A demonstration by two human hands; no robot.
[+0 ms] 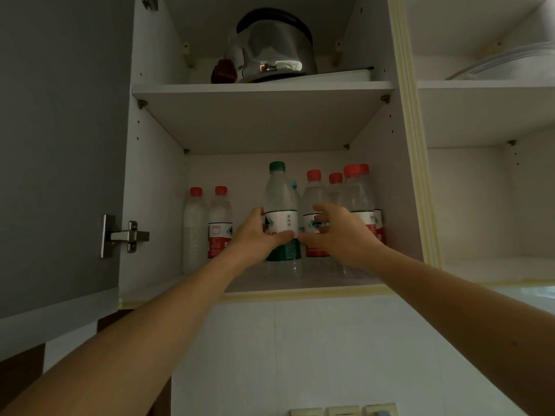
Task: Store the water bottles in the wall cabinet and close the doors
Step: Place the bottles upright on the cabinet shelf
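Nearest to us, 2 bare forearms rise from the bottom corners toward the open wall cabinet (156,205). Our left hand (258,235) grips the green-capped bottle (280,205) at its label, thumb laid across the front and the other fingers round its left side. The bottle stands upright near the front middle of the lower shelf. Our right hand (339,235) is just beside it on the right, fingers spread and loosely bent in front of the red-capped bottle (313,199); we cannot tell whether the fingertips touch that bottle, and the hand holds nothing that we can see.

A small blue cap (293,184) shows between the green-capped bottle and the red-capped one, on a bottle mostly hidden behind them. To the right, 2 or 3 more red-capped bottles (356,190) stand tight together against the right wall. At the back left, well apart from the hands, 2 other red-capped bottles stand side by side: the milky bottle (194,229) with no label in view, and the labelled bottle (220,223) beside it.

On the upper shelf (261,87) sits a shiny metal kettle (276,46) with a dark handle, and a dark brown object (223,72) at its left. The grey door (60,130) hangs open at the left, its metal hinge (126,235) showing. The neighbouring compartment on the right is open too, with a clear lid (504,63) on its upper shelf. Below the cabinet runs a pale tiled wall (315,340)
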